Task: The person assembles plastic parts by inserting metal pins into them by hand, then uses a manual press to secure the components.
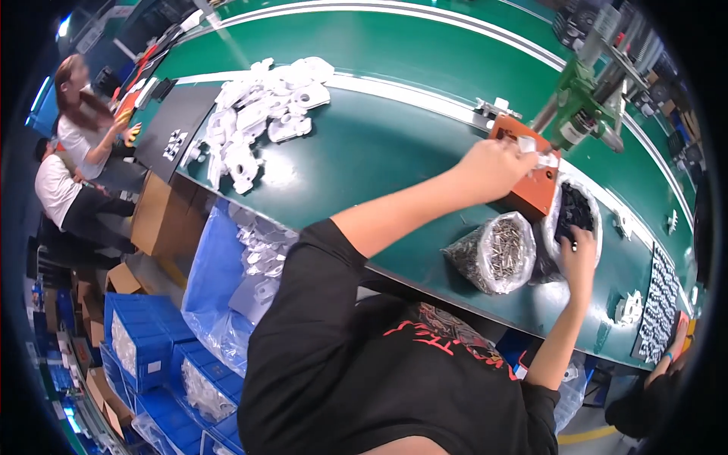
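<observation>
My left hand [500, 168] is closed on a white plastic part [527, 144] at the orange base block [538, 189] of a green bench press [576, 114]. The hand covers much of that part. To its right, my right hand [579, 262] dips into an open clear plastic bag of small black parts [574, 208]. Its fingers are bent together, and something small and shiny shows at the fingertips, too small to name. Just left of it, an open clear bag of metal pins or screws [506, 252] stands on the green table.
A heap of white plastic parts [258, 114] lies at the table's far left. Blue crates [140, 341] and a cardboard box [171, 216] stand below. A sheet of small parts [656, 307] lies at right, near another person's hand [677, 341]. Two people [83, 129] are at far left.
</observation>
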A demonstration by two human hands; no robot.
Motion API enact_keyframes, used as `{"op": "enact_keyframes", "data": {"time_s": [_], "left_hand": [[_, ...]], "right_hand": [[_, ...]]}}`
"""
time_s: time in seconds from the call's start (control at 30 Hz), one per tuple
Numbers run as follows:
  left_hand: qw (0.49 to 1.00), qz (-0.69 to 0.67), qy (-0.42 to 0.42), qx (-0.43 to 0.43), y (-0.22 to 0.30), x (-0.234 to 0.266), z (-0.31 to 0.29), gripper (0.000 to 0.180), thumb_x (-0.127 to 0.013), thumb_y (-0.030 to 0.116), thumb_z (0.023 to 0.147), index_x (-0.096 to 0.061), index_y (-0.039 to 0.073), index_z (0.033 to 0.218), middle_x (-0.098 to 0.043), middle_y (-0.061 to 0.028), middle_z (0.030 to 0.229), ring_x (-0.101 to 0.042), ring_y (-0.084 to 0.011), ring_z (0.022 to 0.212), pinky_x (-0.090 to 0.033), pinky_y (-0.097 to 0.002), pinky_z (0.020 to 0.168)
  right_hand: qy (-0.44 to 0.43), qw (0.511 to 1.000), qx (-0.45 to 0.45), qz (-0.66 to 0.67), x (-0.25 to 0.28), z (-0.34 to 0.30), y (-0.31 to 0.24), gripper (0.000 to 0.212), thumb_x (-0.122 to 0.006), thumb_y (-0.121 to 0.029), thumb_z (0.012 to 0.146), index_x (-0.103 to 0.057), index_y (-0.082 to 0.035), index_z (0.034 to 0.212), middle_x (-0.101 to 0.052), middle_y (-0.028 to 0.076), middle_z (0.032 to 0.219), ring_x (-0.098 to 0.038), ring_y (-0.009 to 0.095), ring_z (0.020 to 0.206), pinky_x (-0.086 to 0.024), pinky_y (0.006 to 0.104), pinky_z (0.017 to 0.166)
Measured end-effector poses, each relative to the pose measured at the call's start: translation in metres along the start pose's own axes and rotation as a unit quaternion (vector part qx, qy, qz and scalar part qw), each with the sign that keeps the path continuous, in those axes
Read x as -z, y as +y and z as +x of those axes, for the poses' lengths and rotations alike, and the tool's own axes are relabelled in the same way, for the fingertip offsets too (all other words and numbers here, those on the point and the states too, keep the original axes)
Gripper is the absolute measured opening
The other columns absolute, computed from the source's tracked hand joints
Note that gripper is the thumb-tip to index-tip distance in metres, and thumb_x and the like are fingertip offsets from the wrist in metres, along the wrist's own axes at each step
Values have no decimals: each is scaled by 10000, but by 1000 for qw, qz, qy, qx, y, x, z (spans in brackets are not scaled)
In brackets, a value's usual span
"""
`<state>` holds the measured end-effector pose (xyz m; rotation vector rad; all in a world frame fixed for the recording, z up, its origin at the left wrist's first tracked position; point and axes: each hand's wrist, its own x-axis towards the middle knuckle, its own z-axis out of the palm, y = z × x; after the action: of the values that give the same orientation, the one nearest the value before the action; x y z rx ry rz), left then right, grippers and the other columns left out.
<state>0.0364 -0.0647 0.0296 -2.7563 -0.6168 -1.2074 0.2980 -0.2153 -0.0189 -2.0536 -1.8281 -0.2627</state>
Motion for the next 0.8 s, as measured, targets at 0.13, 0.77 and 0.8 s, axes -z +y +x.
{"op": "enact_keyframes", "data": {"time_s": [0.13,0.77,0.8], "left_hand": [[996,65,-37,-45,-22,-34,-8,143,-535,167,804,-550,78,915,-612,-143,816,-641,-290,795,-525,-379,645],[999,-20,-41,-24,-37,-78,-9,159,-578,192,807,-614,89,922,-612,-154,935,-599,-333,926,-488,-417,806],[998,-24,-56,-18,-33,-79,-9,177,-585,204,810,-613,77,930,-612,-161,945,-597,-339,930,-488,-422,801]], "right_hand": [[-26,989,-91,109,-5,7,-18,109,-612,-81,817,-613,-12,902,-547,117,775,-532,280,755,-428,373,708],[34,898,-191,394,-9,6,37,84,-587,-32,864,-584,37,912,-614,47,878,-611,123,815,-508,251,709],[40,869,-177,460,-7,7,40,78,-591,-15,854,-587,36,912,-612,50,893,-614,128,836,-510,257,735]]}}
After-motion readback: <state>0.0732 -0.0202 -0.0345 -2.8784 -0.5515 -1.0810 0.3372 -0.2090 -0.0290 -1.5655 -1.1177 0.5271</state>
